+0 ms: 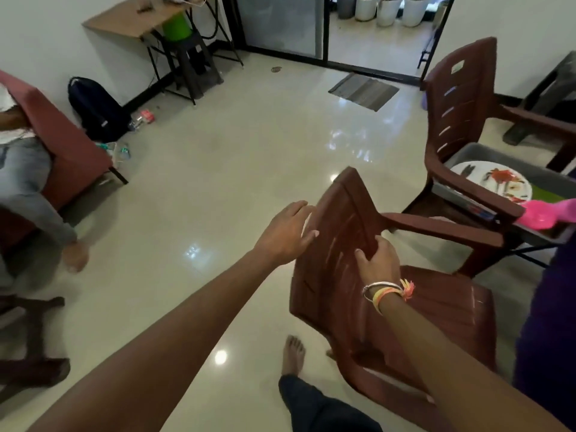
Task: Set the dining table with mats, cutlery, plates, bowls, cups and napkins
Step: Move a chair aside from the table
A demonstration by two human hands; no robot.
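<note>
A brown plastic chair (339, 275) stands in front of me, its back tilted toward me. My right hand (378, 263) grips the chair's backrest, fingers curled into a slot. My left hand (285, 233) is at the backrest's left edge, fingers extended against it. To the right, a grey table (511, 165) carries a white floral plate (492, 183), a green mat (544, 191) and a pink plastic utensil (544, 215).
A second brown chair (461, 120) stands against the table. A seated person (28, 182) on a maroon sofa is at the left, near a backpack (95, 109). A doormat (363, 90) lies before the glass door. My bare foot (293, 353) is beside the chair.
</note>
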